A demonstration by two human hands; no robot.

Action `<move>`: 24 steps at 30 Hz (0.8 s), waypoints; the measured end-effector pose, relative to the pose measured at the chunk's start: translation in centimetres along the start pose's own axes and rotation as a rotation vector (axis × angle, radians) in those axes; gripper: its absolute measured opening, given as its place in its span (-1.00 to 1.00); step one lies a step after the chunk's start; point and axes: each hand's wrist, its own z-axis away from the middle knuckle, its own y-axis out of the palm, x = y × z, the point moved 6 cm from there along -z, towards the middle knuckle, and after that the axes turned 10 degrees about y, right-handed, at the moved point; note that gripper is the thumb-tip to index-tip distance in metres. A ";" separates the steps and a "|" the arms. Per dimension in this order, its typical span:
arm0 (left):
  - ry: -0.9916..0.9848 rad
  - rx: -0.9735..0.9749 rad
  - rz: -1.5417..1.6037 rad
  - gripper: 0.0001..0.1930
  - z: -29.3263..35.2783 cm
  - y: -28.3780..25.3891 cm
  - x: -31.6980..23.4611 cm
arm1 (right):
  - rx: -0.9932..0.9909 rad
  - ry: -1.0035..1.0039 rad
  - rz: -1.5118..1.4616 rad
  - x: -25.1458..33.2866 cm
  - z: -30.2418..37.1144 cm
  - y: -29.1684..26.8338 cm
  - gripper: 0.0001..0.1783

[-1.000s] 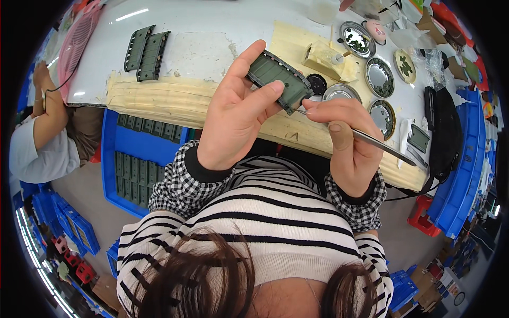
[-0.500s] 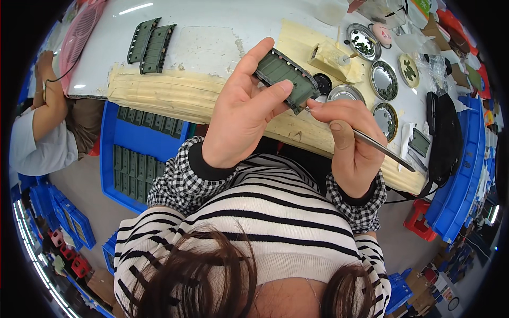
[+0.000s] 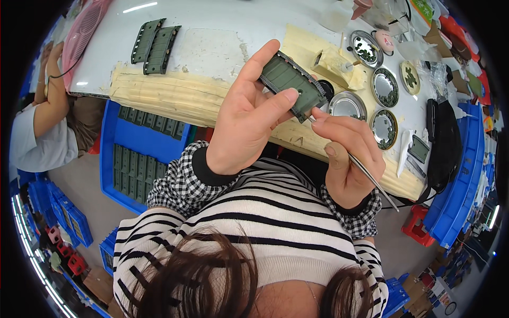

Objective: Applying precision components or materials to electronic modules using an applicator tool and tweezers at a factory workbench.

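My left hand holds a dark green, slightly curved rectangular panel, its thumb pressed on the face. Textured, ridged strips run along the panel's edges, and small holes show in it. My right hand is closed round a slim metal tool. The tool's tip meets or nearly meets the panel's near right corner, and its other end sticks out below my palm. Whether the tool is tweezers or a pick, I cannot tell. Two similar green panels lie overlapping on the table at the far left.
Round metal dishes with small dark green pieces stand at the right, near a tape-covered block. A padded yellowish edge borders the white table. Below it, a blue crate holds several green panels. Another person's arm is at the left.
The tool has swung to a steeper slant, its rear end now lower and nearer me. My right hand has turned with it. My left hand still grips the panel, barely shifted.
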 end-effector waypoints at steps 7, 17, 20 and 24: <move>0.024 0.056 -0.009 -0.37 -0.1 0.5 -0.5 | 0.013 -0.024 -0.001 0.4 0.0 -0.1 -0.77; 0.029 0.048 0.007 -0.37 -0.1 0.6 -0.5 | -0.006 -0.037 -0.003 0.4 0.0 -0.3 -0.77; 0.004 0.043 0.021 -0.39 0.0 0.5 -0.5 | -0.039 -0.029 -0.037 0.2 0.1 -0.6 -0.77; -0.109 0.050 0.051 -0.42 -0.3 0.5 -0.7 | -0.177 0.024 -0.292 -1.7 1.0 -2.2 -0.64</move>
